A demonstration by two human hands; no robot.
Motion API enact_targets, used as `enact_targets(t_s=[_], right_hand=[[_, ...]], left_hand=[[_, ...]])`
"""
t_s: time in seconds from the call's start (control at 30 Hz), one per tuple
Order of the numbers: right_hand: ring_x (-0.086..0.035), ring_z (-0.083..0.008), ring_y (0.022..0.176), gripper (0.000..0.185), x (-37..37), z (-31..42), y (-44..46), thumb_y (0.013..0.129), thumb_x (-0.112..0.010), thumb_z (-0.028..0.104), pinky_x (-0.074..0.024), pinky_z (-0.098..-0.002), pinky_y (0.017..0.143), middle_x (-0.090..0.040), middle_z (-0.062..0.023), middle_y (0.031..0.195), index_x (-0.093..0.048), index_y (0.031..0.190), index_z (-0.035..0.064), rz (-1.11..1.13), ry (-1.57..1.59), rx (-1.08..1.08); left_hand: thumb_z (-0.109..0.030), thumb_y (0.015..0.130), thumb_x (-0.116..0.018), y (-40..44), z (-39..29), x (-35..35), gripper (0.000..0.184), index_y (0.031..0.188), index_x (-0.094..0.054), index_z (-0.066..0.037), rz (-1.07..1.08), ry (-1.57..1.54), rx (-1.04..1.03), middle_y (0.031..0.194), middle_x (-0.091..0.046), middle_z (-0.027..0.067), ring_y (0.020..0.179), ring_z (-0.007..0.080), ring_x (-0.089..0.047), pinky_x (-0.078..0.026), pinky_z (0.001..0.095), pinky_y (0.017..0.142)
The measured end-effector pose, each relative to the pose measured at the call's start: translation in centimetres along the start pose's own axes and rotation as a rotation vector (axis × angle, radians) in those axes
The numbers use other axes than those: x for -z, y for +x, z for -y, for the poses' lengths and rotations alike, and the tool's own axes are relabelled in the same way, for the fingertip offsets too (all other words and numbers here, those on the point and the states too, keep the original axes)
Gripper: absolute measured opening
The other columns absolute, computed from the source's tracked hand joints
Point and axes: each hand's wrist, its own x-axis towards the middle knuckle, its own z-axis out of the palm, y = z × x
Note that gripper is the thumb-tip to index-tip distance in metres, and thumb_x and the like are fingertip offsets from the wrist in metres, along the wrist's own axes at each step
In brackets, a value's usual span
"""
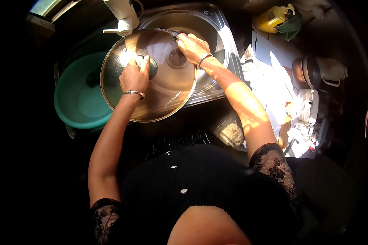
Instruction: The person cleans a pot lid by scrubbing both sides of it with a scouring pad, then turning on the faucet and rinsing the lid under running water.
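A large round glass lid (167,96) with a metal rim is held over the steel sink (216,41), tilted slightly. My left hand (135,77) grips its dark green knob (153,68) near the middle. At the lid's upper right rim, my right hand (194,50) pinches a dark scouring pad (176,35) that touches the edge. Water drops dot the glass at the left, and sunlight glares off it. The sink's drain shows through the lid.
A white faucet (124,20) rises behind the lid. The green basin (81,94) stands at the left. To the right are a yellow bottle (272,19), a pan (310,72), a white perforated container (307,106) and a clear bag (231,131).
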Motion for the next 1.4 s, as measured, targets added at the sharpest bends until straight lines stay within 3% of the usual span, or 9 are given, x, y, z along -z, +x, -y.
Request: enact_targets(t_s=[0.07,0.2,0.3,0.4,0.8,0.9,1.13,1.27,1.4], right_hand=[[-0.058,-0.0355,0.090,0.024,0.1,-0.1,0.0,0.092,-0.043,0.032,-0.0457,-0.0461,0.078,-0.058,-0.0153,0.095,-0.052,0.101,0.0129,0.019,-0.018,-0.005],[-0.058,-0.0359,0.091,0.025,0.1,-0.2,0.5,0.093,-0.042,0.033,-0.0459,-0.0464,0.078,-0.058,-0.0152,0.095,-0.052,0.102,0.0126,0.044,-0.039,0.035],[-0.058,-0.0363,0.090,0.025,0.1,-0.2,1.0,0.092,-0.044,0.035,-0.0463,-0.0462,0.077,-0.058,-0.0152,0.094,-0.053,0.101,0.0124,0.026,-0.055,0.057],[-0.058,-0.0362,0.090,0.025,0.4,0.4,1.1,0.092,-0.045,0.034,-0.0464,-0.0459,0.076,-0.058,-0.0151,0.094,-0.053,0.101,0.0126,0.040,-0.069,0.058],[-0.060,-0.0308,0.075,0.027,-1.4,6.7,-8.8,0.083,-0.061,0.028,-0.0471,-0.0419,0.065,-0.057,-0.0130,0.081,-0.055,0.101,0.0086,-0.114,-0.042,0.270],[-0.060,-0.0278,0.074,0.034,-2.5,7.4,-11.9,0.077,-0.066,0.024,-0.0473,-0.0398,0.064,-0.057,-0.0110,0.081,-0.056,0.107,0.0100,-0.194,0.016,0.441],[-0.060,-0.0369,0.080,0.019,-0.3,3.1,-0.5,0.088,-0.049,0.027,-0.0459,-0.0469,0.073,-0.060,-0.0160,0.087,-0.056,0.093,0.0109,-0.092,-0.031,-0.031],[-0.060,-0.0308,0.072,0.031,-2.5,6.6,-10.7,0.078,-0.064,0.022,-0.0489,-0.0407,0.063,-0.056,-0.0115,0.078,-0.056,0.106,0.0112,-0.172,-0.001,0.297],[-0.059,-0.0295,0.069,0.027,-2.3,5.4,-11.6,0.076,-0.065,0.020,-0.0485,-0.0404,0.062,-0.056,-0.0119,0.077,-0.056,0.100,0.0108,-0.216,-0.017,0.325]], left_hand=[[-0.036,0.090,-0.049,0.0,1.0,0.3,0.040,0.100,-0.051,0.002,0.058,-0.313,0.037,0.088,-0.062,0.0246,0.084,0.0427,-0.060,-0.046,0.0472,0.078],[-0.006,0.076,-0.056,0.5,1.4,3.9,0.033,0.108,-0.052,-0.004,0.015,0.364,-0.867,0.121,-0.048,0.0178,0.103,0.0323,-0.053,-0.046,0.0408,0.084],[0.002,0.069,-0.055,2.8,1.5,4.0,0.039,0.108,-0.051,-0.002,0.132,0.492,-1.293,0.107,-0.053,0.0141,0.101,0.0286,-0.054,-0.044,0.0383,0.087],[-0.001,0.073,-0.055,4.3,1.5,4.2,0.028,0.101,-0.051,-0.002,0.250,0.590,-1.175,0.102,-0.052,0.0140,0.099,0.0286,-0.054,-0.045,0.0381,0.084],[-0.005,0.079,-0.049,1.9,1.0,1.6,0.014,0.090,-0.050,0.002,0.005,0.493,-0.751,0.095,-0.052,0.0213,0.083,0.0326,-0.060,-0.053,0.0370,0.069],[-0.004,0.079,-0.049,1.6,0.9,1.5,0.012,0.088,-0.051,0.002,-0.009,0.426,-0.743,0.095,-0.052,0.0216,0.087,0.0346,-0.059,-0.053,0.0390,0.071],[-0.003,0.078,-0.050,1.0,0.8,1.4,0.009,0.086,-0.052,0.000,-0.008,0.381,-0.707,0.091,-0.054,0.0206,0.085,0.0356,-0.059,-0.052,0.0399,0.072],[-0.002,0.078,-0.051,1.6,1.2,1.0,0.008,0.086,-0.052,0.000,-0.036,0.360,-0.729,0.091,-0.054,0.0203,0.083,0.0350,-0.060,-0.052,0.0402,0.071],[-0.002,0.078,-0.051,1.3,0.7,1.6,0.007,0.085,-0.052,-0.001,-0.022,0.364,-0.721,0.090,-0.053,0.0194,0.083,0.0346,-0.059,-0.052,0.0403,0.070]])
